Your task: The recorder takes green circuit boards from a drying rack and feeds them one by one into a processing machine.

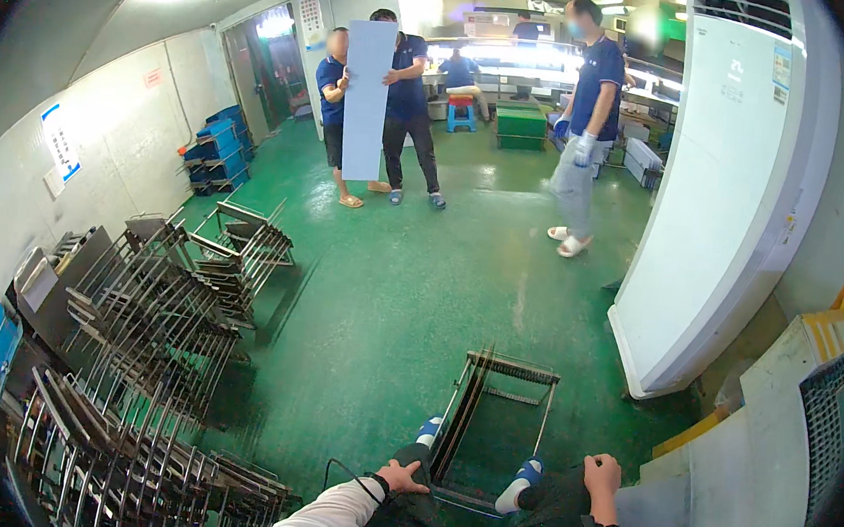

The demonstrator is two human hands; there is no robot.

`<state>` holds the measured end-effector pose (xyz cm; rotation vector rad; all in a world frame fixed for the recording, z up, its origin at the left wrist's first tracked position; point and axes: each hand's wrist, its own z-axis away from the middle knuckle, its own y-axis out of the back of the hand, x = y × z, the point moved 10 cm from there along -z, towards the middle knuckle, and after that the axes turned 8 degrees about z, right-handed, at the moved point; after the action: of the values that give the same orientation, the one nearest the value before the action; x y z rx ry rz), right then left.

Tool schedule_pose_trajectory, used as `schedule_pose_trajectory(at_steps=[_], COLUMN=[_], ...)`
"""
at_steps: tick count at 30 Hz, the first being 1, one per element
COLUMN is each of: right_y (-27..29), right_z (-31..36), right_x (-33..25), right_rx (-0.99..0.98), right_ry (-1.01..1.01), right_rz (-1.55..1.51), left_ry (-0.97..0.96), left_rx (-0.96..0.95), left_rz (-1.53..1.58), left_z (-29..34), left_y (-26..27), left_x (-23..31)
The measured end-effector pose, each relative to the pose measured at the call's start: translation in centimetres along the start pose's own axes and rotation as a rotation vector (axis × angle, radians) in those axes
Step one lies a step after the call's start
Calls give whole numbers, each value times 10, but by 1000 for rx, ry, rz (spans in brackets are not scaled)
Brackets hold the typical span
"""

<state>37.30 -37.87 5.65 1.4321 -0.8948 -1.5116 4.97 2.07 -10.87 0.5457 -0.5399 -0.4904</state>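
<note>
My left hand (404, 476) lies on my left knee, fingers apart, holding nothing. By my right knee my right hand (602, 474) is closed with its fingers curled in; no object shows in it. A metal slotted rack (546, 415) stands on the floor between my feet, touched by neither hand. Thin dark upright panels (465, 408) stand along its left side; their exact kind I cannot tell. My slippered feet are on either side, the right slipper (527, 474) blue and white.
Many metal racks (155, 331) are stacked at left. Two people hold a tall pale panel (366, 98) upright ahead. A gloved person (593, 88) stands farther right. A white air conditioner (720, 189) and a grey-white cabinet (758, 434) stand at right; blue crates (219, 150) line the left wall.
</note>
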Motion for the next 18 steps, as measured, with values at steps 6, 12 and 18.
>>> schedule_pose_trajectory(at_steps=[6, 12, 18], right_y=[-2, -3, -1], right_z=[-2, -1, 0], right_x=[5, 4, 2], right_rx=[20, 13, 15], right_ry=[-2, 13, 5], right_rz=[-6, -12, -13], left_ry=[-9, -5, 6], left_rx=[-9, -8, -19], left_rz=[12, 11, 8], left_z=[2, 5, 8], left_y=[1, 2, 3], left_x=[4, 3, 5])
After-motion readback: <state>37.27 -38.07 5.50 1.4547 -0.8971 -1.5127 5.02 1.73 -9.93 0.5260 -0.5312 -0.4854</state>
